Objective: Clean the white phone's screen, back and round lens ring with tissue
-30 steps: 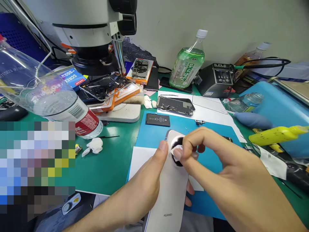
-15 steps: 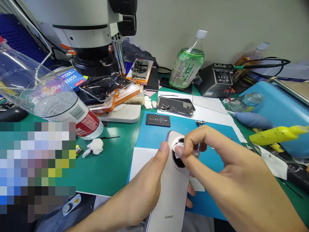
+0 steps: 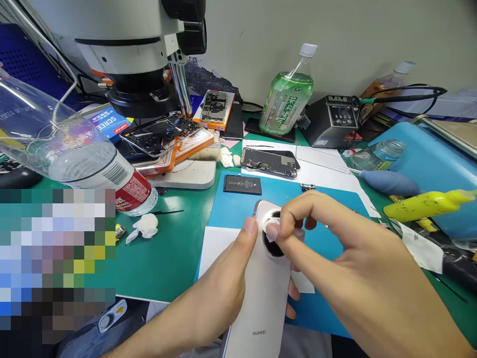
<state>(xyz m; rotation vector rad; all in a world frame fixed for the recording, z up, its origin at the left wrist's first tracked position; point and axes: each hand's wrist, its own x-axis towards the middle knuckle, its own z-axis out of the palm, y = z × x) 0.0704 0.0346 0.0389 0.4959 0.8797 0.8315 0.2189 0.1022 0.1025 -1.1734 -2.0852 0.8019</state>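
A pale smartphone (image 3: 261, 298) marked HUAWEI is held tilted, its back facing me. My left hand (image 3: 219, 288) is wrapped round it, thumb along the left edge and fingertips showing at the right edge. Pinched in my right hand (image 3: 335, 248) is a white tissue (image 3: 273, 229), pressed against the round black camera module (image 3: 275, 246) near the phone's top. My fingers and the tissue cover part of that module. Beyond the phone, a black battery (image 3: 243, 184) lies on the blue mat (image 3: 320, 318).
At left a large water bottle (image 3: 130, 191) leans near a crumpled tissue (image 3: 146, 226). A microscope (image 3: 126, 59) overhangs boxes and phone parts. An opened phone (image 3: 269, 162) lies behind the mat. A green-labelled bottle (image 3: 286, 102), a black control box (image 3: 330, 122) and a yellow bottle (image 3: 425, 206) stand or lie rightward.
The view has shifted slightly, so everything sits a little further left. Both hands keep their hold, and the tissue stays against the camera module.
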